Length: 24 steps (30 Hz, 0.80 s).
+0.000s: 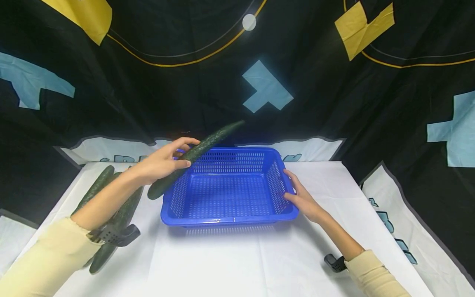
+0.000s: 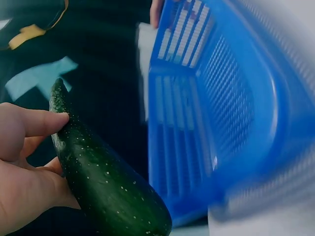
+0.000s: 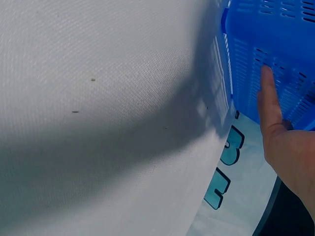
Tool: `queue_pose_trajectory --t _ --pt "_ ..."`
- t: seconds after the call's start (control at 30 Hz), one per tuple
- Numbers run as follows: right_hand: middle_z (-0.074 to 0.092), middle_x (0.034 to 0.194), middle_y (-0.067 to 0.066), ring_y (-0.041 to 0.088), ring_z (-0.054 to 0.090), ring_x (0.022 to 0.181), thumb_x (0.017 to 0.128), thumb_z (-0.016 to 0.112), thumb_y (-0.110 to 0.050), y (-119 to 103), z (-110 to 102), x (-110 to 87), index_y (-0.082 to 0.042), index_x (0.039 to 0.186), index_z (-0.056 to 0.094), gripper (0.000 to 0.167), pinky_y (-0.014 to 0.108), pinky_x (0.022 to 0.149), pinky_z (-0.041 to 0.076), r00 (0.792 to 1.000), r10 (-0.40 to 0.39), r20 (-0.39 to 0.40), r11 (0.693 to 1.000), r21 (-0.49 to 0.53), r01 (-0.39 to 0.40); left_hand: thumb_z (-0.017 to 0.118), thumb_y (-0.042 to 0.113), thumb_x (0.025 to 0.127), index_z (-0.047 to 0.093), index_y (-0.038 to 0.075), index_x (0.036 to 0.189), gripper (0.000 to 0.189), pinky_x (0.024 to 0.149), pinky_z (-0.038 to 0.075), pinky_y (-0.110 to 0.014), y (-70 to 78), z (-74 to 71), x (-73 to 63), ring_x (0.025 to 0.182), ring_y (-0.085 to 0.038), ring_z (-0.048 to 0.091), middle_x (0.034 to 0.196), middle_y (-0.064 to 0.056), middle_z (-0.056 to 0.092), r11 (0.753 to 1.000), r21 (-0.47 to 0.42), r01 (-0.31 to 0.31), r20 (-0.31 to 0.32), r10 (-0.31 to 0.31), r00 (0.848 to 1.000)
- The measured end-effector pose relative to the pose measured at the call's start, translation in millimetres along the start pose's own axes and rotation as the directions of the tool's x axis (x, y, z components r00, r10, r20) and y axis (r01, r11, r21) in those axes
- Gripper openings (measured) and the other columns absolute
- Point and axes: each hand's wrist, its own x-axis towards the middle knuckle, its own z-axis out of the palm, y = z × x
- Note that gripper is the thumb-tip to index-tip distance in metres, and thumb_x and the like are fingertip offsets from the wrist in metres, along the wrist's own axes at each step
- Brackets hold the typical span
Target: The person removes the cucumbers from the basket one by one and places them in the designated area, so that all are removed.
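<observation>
My left hand pinches a long dark green cucumber between thumb and fingers, over the left rim of a blue plastic basket. It slants, its thin tip up and to the right. Up close in the left wrist view, the cucumber shows pale specks, with the basket beside it. The basket has slotted walls, and nothing lies inside it. My right hand holds the basket's right rim. One finger lies along the slotted outer wall in the right wrist view, where the other fingers are mostly hidden.
More cucumbers lie on the white tablecloth at the left, partly under my left forearm. A black cloth with blue and yellow shapes hangs behind the table. Dark wrist devices sit at both cuffs.
</observation>
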Motion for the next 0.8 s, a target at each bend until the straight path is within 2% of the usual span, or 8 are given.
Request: queue_pose_trajectory --t 0.13,0.23,0.33,0.47,0.57,0.67,0.8 --pt "0.012 0.162 0.025 0.045 0.015 0.146 0.093 0.049 0.005 0 0 0.1 -0.014 0.161 0.010 0.081 0.064 0.112 0.020 1.000 -0.001 -0.003 1.000 0.003 0.001 0.057 0.008 0.099 0.030 0.014 0.154 0.062 0.100 0.034 -0.072 -14.7 -26.4 -20.6 0.133 -0.054 0.032 0.150 -0.027 0.029 0.996 0.020 0.081 -0.082 -0.079 0.993" --pt "0.011 0.162 0.025 0.045 0.014 0.146 0.092 0.049 0.005 -1 0 0.1 -0.013 0.161 0.011 0.081 0.064 0.113 0.019 1.000 -0.003 -0.004 1.000 0.001 0.003 0.058 0.010 0.099 0.023 0.013 0.157 0.069 0.098 0.035 -0.073 -33.0 -45.7 -38.0 0.132 -0.056 0.030 0.153 -0.029 0.022 0.989 0.024 0.145 -0.128 -0.141 0.982" --pt "0.012 0.162 0.026 0.045 0.015 0.146 0.092 0.049 0.005 -1 0 0.2 -0.013 0.160 0.011 0.081 0.064 0.112 0.020 1.000 -0.002 -0.004 1.000 0.000 0.002 0.057 0.011 0.100 0.016 0.012 0.159 0.072 0.094 0.038 -0.074 -54.4 -64.0 -57.6 0.130 -0.058 0.029 0.153 -0.034 0.015 0.981 0.012 0.196 -0.142 -0.192 0.971" --pt "0.011 0.161 0.026 0.046 0.015 0.146 0.092 0.049 0.005 -1 0 -0.1 -0.013 0.160 0.010 0.081 0.064 0.112 0.020 1.000 0.000 -0.008 1.000 -0.005 0.000 0.053 0.012 0.103 0.011 0.008 0.158 0.069 0.085 0.047 -0.068 -85.6 -82.5 -85.3 0.125 -0.060 0.032 0.151 -0.038 0.010 0.972 -0.011 0.234 -0.149 -0.233 0.961" --pt "0.011 0.162 0.026 0.045 0.014 0.146 0.092 0.049 0.005 0 -1 -0.8 -0.013 0.160 0.011 0.081 0.064 0.113 0.019 1.000 0.001 -0.014 1.000 -0.008 -0.001 0.051 0.011 0.104 0.012 0.004 0.156 0.065 0.078 0.053 -0.057 -110.7 -91.3 -104.6 0.120 -0.059 0.039 0.147 -0.040 0.013 0.971 -0.017 0.240 -0.175 -0.239 0.955" --pt "0.013 0.161 0.026 0.045 0.015 0.146 0.092 0.049 0.005 0 -1 -1.7 -0.013 0.160 0.011 0.080 0.064 0.113 0.019 1.000 -0.004 -0.016 1.000 -0.007 0.004 0.050 0.010 0.104 0.014 0.002 0.155 0.064 0.071 0.054 -0.044 -136.1 -97.0 -121.1 0.111 -0.055 0.045 0.141 -0.041 0.019 0.965 0.000 0.264 -0.245 -0.256 0.935" --pt "0.018 0.159 0.028 0.046 0.021 0.143 0.092 0.049 0.005 0 0 -2.1 -0.012 0.160 0.012 0.079 0.063 0.111 0.024 1.000 -0.014 -0.013 1.000 -0.006 0.014 0.050 0.009 0.103 0.012 0.007 0.159 0.067 0.068 0.055 -0.040 -168.2 -105.5 -139.9 0.104 -0.051 0.048 0.136 -0.043 0.019 0.948 -0.029 0.316 -0.300 -0.310 0.902"
